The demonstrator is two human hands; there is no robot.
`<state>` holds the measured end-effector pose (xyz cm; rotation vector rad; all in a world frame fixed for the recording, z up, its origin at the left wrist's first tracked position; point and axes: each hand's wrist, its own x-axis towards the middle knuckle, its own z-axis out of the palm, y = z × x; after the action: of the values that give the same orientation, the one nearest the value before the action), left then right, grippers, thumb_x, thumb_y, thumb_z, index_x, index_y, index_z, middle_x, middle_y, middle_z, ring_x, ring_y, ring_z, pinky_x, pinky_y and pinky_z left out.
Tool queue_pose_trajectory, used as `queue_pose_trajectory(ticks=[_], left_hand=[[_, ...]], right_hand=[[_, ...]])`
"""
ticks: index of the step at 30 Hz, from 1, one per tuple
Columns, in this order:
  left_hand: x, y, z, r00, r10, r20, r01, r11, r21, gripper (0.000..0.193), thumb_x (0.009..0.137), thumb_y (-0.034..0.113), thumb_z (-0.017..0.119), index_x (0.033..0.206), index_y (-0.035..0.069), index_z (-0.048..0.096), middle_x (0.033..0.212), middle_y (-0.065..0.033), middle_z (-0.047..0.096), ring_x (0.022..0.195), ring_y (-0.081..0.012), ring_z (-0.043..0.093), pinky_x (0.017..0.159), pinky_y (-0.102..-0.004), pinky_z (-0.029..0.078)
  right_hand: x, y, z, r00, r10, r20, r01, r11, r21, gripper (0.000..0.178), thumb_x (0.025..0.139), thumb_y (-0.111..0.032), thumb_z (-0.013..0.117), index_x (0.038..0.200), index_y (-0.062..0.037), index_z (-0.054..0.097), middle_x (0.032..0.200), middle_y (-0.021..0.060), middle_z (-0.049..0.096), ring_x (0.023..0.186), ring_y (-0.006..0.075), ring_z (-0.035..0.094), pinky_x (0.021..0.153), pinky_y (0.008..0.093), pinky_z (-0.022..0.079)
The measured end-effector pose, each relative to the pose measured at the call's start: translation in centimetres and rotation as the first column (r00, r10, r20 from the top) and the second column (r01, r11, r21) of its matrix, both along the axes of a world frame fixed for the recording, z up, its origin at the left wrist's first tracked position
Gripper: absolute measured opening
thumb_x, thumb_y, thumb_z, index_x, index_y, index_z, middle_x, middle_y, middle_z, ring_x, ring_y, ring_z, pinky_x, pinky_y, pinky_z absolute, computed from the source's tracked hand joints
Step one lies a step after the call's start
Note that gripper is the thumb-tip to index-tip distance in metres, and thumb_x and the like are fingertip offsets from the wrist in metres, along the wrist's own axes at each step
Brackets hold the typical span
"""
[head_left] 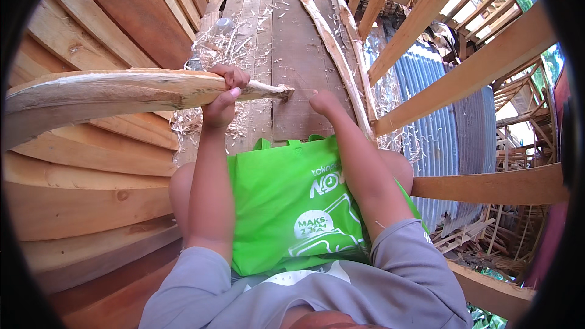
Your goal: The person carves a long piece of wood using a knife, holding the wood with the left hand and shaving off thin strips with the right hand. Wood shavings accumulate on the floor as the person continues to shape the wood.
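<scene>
My left hand (226,94) is wrapped around a long, pale wooden pole (122,92), close to its tapered end. The pole reaches in from the left edge and lies roughly level across in front of me, its surface roughly pared. Just right of that tip is my right hand (327,103), its fingers curled closed. A faint, thin shape shows near its fingers, too blurred to name. Across my lap lies a bright green cloth bag (262,201) with white print, between my forearms.
Curly wood shavings (244,45) litter the plank floor (292,55), near a small clear cup (224,25). Two more peeled poles (326,39) lie lengthwise on the right. Stacked boards (91,189) line my left; wooden slats (463,67) and corrugated metal sheets (426,116) border my right.
</scene>
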<state>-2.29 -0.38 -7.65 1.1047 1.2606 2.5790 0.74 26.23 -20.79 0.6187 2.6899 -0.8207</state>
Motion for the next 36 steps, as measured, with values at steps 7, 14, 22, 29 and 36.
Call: queue_pose_trajectory(ticks=[7,14,22,29,36], left_hand=[[0.3,-0.1,0.5,1.0,0.023,0.001,-0.023,0.999,-0.044,0.024,0.072,0.004,0.061,0.091,0.007,0.048,0.084,-0.0045,0.043,0.083,-0.0182,0.047,0.088,-0.0385,0.041],[0.4,-0.4,-0.3,0.999,0.034,-0.027,-0.035,0.997,-0.068,0.062,0.085,0.042,0.074,0.127,0.002,0.054,0.099,-0.0036,0.054,0.103,-0.0181,0.054,0.111,-0.0534,0.037],[0.8,0.7,-0.1,0.997,0.077,0.0,-0.077,0.996,0.034,0.06,0.087,0.041,0.071,0.126,0.0,0.053,0.09,-0.0044,0.053,0.087,-0.0187,0.052,0.094,-0.0441,0.042],[-1.4,0.2,-0.2,0.974,-0.202,-0.101,0.202,0.979,-0.013,0.024,0.077,0.019,0.071,0.08,0.006,0.05,0.07,-0.0049,0.049,0.067,-0.0175,0.049,0.073,-0.0364,0.043],[-1.3,0.7,0.0,0.969,-0.232,-0.089,0.23,0.973,-0.033,0.02,0.072,0.015,0.068,0.078,0.006,0.051,0.068,-0.0033,0.05,0.063,-0.0174,0.049,0.069,-0.0364,0.042]], right_hand=[[4.1,0.7,3.7,0.988,-0.149,0.031,0.15,0.988,-0.022,0.058,0.099,-0.039,0.041,0.108,0.0142,0.064,0.116,0.0362,0.06,0.113,0.0483,0.057,0.1,0.0499,0.043],[4.4,-1.8,3.3,0.99,-0.144,0.013,0.144,0.986,-0.086,0.059,0.098,-0.041,0.045,0.107,0.0142,0.064,0.111,0.0382,0.061,0.108,0.0494,0.06,0.094,0.0495,0.047],[1.6,-1.7,-0.7,0.987,-0.158,-0.038,0.139,0.945,-0.296,0.062,0.099,-0.043,0.044,0.099,0.0163,0.063,0.1,0.0355,0.065,0.092,0.047,0.066,0.081,0.0516,0.051],[1.0,-2.1,-0.5,0.978,-0.182,-0.104,0.136,0.928,-0.347,0.062,0.098,-0.043,0.045,0.091,0.0149,0.065,0.098,0.0366,0.065,0.096,0.0477,0.065,0.084,0.0519,0.049],[1.8,-1.9,1.4,0.992,-0.077,-0.098,0.06,0.984,-0.17,0.057,0.097,-0.045,0.045,0.097,0.0075,0.069,0.103,0.0331,0.065,0.099,0.0481,0.063,0.088,0.0505,0.048]])
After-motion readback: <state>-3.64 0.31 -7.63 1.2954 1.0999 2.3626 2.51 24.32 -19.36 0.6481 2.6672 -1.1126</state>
